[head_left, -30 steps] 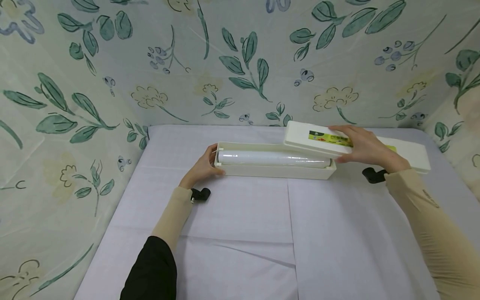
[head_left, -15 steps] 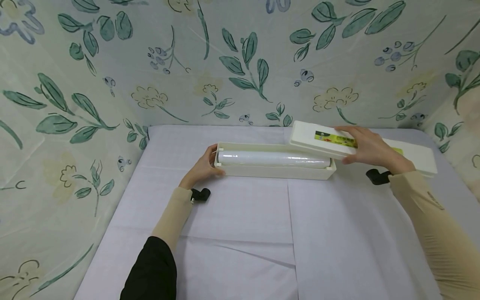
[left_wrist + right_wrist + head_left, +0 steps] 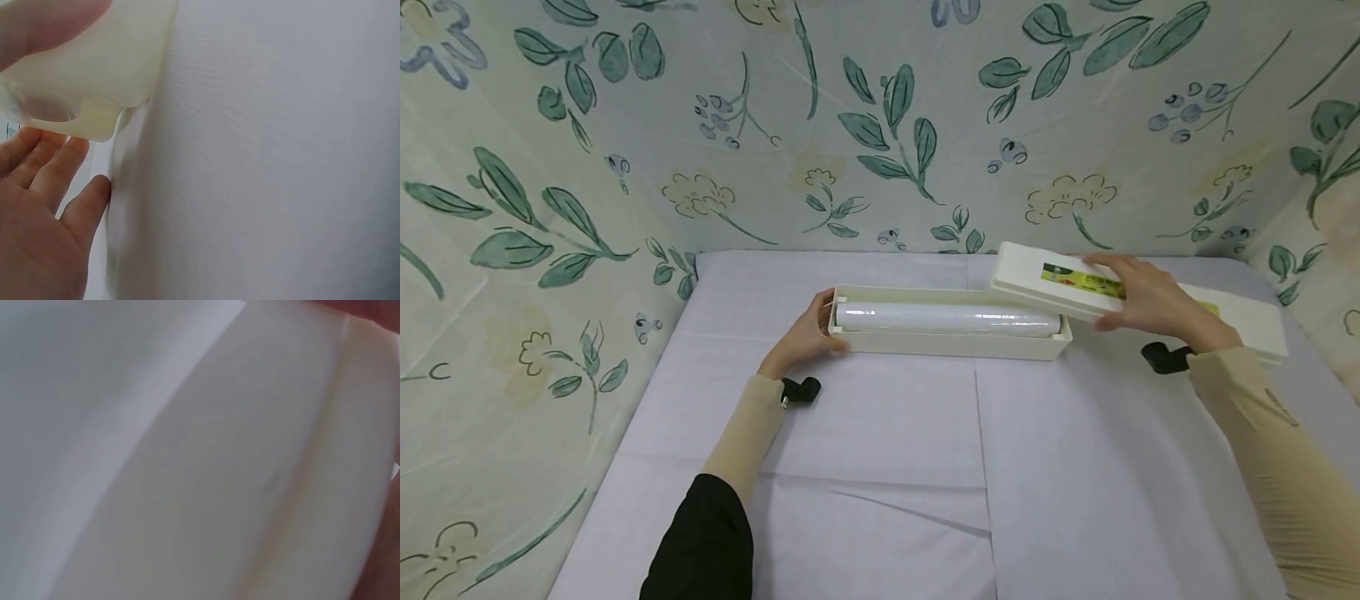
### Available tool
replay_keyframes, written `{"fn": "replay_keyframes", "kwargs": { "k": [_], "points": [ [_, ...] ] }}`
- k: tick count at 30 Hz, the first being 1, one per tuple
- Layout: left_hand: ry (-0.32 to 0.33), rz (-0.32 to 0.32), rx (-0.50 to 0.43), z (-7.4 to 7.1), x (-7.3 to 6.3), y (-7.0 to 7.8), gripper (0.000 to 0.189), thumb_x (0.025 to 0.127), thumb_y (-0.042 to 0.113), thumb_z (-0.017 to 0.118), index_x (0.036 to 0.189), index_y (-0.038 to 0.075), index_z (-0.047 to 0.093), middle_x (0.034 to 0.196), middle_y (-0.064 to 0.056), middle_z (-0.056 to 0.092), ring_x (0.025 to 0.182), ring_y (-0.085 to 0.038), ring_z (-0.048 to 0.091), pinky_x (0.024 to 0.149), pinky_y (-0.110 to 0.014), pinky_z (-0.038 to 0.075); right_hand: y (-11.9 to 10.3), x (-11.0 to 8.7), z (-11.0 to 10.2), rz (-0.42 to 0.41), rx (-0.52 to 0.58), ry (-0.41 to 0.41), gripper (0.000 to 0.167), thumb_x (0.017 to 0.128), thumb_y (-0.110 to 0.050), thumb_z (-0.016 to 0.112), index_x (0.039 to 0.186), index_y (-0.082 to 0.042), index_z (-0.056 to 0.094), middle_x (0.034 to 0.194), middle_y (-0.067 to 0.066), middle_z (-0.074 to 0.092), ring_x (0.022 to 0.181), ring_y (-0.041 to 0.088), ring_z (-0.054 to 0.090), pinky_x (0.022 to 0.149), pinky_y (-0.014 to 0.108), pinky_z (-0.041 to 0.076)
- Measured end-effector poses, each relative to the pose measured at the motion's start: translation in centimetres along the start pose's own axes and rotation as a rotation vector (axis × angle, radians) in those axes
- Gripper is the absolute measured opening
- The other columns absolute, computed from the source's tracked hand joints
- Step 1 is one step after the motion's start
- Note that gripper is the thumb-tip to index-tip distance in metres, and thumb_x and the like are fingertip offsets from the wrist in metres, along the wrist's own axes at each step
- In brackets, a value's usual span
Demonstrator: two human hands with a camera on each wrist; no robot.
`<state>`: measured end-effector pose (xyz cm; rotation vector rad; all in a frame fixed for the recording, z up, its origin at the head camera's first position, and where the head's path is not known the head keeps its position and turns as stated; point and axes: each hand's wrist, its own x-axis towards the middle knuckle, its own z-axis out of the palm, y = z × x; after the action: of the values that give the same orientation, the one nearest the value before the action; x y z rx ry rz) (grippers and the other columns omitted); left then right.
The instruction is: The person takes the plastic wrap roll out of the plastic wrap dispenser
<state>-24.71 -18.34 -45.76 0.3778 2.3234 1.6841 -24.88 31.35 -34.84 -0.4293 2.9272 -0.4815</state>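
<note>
A long off-white box lies on the table with a plastic-wrapped white roll, like cling film, inside it. My left hand holds the box's left end, thumb at the front and fingers behind. In the left wrist view, fingertips touch the box's end. My right hand grips the white lid across its middle, thumb on the near side. The lid, with its yellow-green label, slants over the box's right end. Whether lid and box touch there is unclear. The lid fills most of the blurred right wrist view.
White cloth with creases covers the table. A floral-patterned sheet rises behind and at both sides of the table. A black wrist camera sits at the left wrist, another black camera at the right.
My right hand has shifted the lid steadily to the right, uncovering a bit more of the box's right end. The left hand, box and roll have stayed in place.
</note>
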Motion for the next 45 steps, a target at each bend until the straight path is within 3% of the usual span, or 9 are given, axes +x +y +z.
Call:
{"fn": "replay_keyframes", "kwargs": {
  "k": [16,30,37,45],
  "points": [
    [0.009,-0.007,-0.006,0.0,-0.2,0.0,0.105,0.070,0.001,0.082,0.150,0.010,0.015,0.153,-0.013,0.026,0.140,-0.027,0.024,0.111,-0.043,0.024,1.7,-0.5,-0.2,0.048,0.020,-0.021,0.103,0.067,-0.017,0.083,0.149,-0.005,0.021,0.138,0.037,0.028,0.112,0.052,0.033,0.083,0.069,0.026],
    [0.004,-0.018,0.005,0.0,-0.1,0.3,0.104,0.071,0.003,0.081,0.151,0.011,0.015,0.155,-0.011,0.023,0.142,-0.025,0.020,0.113,-0.042,0.020,2.9,-0.8,-0.2,0.078,0.046,-0.017,0.101,0.068,-0.014,0.081,0.148,-0.003,0.021,0.136,0.039,0.028,0.111,0.054,0.032,0.083,0.071,0.023],
    [-0.030,-0.038,0.010,0.2,-1.5,3.6,0.100,0.074,-0.001,0.077,0.150,0.003,0.013,0.155,-0.018,0.020,0.142,-0.030,0.018,0.113,-0.042,0.020,3.6,-1.0,-0.3,0.097,0.044,-0.008,0.101,0.068,-0.014,0.081,0.148,-0.001,0.021,0.135,0.039,0.027,0.111,0.054,0.032,0.084,0.072,0.023],
    [-0.020,-0.034,0.005,-0.1,0.0,0.5,0.106,0.072,0.000,0.080,0.152,0.009,0.010,0.156,-0.014,0.019,0.143,-0.028,0.017,0.113,-0.043,0.019,4.7,-1.6,-0.4,0.096,0.042,0.006,0.100,0.068,-0.014,0.081,0.147,0.001,0.021,0.134,0.039,0.028,0.113,0.055,0.031,0.083,0.073,0.022]
  ]
}}
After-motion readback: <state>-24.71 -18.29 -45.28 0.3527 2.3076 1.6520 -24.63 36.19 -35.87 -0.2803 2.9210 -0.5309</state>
